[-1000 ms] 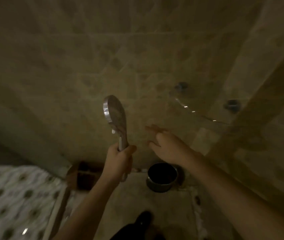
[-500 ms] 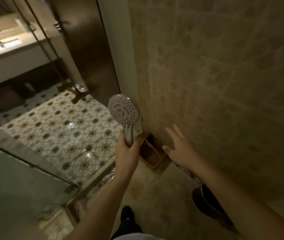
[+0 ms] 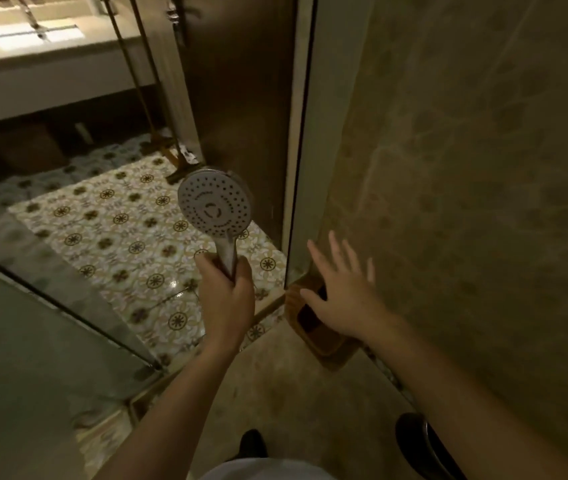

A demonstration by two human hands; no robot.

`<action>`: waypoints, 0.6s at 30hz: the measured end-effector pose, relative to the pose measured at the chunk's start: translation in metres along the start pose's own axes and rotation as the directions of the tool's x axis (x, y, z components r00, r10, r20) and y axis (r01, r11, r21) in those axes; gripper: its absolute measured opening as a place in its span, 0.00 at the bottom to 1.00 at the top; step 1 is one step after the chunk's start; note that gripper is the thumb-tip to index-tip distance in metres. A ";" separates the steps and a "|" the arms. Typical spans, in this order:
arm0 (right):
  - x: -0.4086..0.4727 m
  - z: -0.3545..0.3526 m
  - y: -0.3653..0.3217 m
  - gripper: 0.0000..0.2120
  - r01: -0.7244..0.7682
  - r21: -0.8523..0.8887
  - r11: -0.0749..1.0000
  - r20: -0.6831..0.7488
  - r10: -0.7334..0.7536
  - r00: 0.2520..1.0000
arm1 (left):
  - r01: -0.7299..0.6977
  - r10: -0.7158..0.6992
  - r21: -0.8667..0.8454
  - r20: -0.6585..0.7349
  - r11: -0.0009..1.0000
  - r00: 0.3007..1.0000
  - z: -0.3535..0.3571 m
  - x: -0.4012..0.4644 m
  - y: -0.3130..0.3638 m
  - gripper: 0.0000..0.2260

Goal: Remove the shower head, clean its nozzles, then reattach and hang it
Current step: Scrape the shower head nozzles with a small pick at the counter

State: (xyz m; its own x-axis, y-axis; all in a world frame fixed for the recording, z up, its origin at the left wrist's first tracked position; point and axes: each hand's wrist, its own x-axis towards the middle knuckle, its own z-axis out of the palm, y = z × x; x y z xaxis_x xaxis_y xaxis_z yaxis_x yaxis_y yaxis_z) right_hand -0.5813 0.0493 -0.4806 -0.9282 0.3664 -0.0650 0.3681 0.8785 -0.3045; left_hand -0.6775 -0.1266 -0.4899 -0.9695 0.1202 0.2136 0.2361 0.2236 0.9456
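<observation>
One head-worn view — steeply downward, close over both forearms, toward the patterned floor (image 3: pixel 130 237).

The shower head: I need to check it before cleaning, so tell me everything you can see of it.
The shower head is a silvery handheld unit, metal or chromed by its look, with a round face dotted by rings of small nozzles around a central marking. It stands upright, face toward the camera, no hose visible. The left hand grips its handle from below; the right hand is open and apart from it.

shower head (image 3: pixel 214 207): 1 | hands (image 3: pixel 226 299): 2 | bucket (image 3: pixel 424 445): 1 | sink (image 3: pixel 15 36): 1
</observation>
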 end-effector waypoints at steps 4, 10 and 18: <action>0.051 0.016 -0.038 0.35 0.117 -0.132 0.984 0.054 -0.111 0.992 | -0.024 0.024 0.013 0.038 1.000 0.999 -0.019 0.039 -0.019 0.11; 0.125 0.044 -0.091 0.35 0.219 -0.102 0.970 0.104 -0.209 0.972 | 0.189 -0.159 -0.157 0.183 0.969 0.970 -0.049 0.089 -0.042 0.07; 0.238 0.079 -0.129 0.33 0.391 -0.087 0.916 0.195 -0.369 0.909 | 0.198 -0.198 -0.016 -0.021 0.980 0.980 -0.054 0.169 -0.082 0.07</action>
State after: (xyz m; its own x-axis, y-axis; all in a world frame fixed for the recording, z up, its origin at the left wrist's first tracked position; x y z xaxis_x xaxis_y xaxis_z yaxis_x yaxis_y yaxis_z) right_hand -0.8543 -0.0010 -0.5315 -0.9900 -0.0507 -0.1316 -0.0205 0.9749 -0.2215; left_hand -0.8647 -0.1770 -0.5185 -0.9982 0.0535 0.0272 0.0387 0.2276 0.9730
